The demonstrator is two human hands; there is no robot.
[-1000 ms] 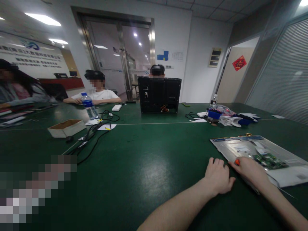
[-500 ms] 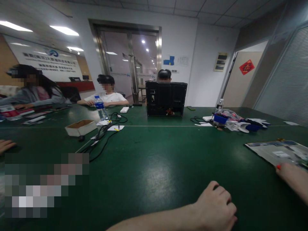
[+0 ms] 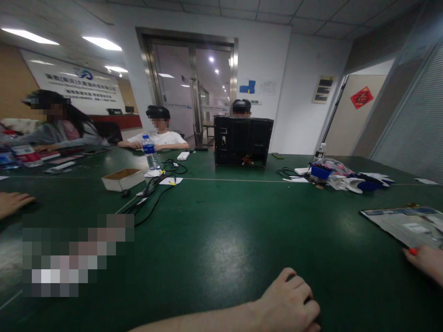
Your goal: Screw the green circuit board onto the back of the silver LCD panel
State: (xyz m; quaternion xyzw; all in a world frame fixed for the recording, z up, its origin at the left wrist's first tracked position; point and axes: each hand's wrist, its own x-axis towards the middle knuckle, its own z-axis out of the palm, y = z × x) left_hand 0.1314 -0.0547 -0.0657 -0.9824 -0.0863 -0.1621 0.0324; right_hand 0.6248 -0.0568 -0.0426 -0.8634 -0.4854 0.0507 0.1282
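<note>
Nearest, at five o'clock, the left hand [image 3: 289, 299] lies low over the green worktop [image 3: 263, 221], its back upward. Its fingers bend inward, and with the palm hidden I cannot tell whether they close on anything. Between three and four o'clock, cut off by the edge of view, the right hand [image 3: 427, 263] is closed around an orange-ended item [image 3: 413, 251]; only that bright end shows, next to the thumb. Just past it, a little below three o'clock, lies the flat grey panel [image 3: 398, 226], a bluish strip along its far edge; the hand overlaps its near edge, though contact is unclear.

At nine o'clock another person's hand [image 3: 14, 203] reaches in over the worktop. Farther in, also toward nine, are an open box [image 3: 119, 183], black cables [image 3: 149, 188] beside it, and an upright water bottle [image 3: 150, 152]. At three o'clock sits a blue tray [image 3: 320, 172] with a clear bag over it and white gloves [image 3: 353, 184] alongside.

Toward one o'clock, near the centre, a black casing [image 3: 242, 138] stands upright with a person behind it. A person in a white shirt [image 3: 169, 139] sits at ten o'clock. Farthest, at eleven, are glass doors [image 3: 176, 83].
</note>
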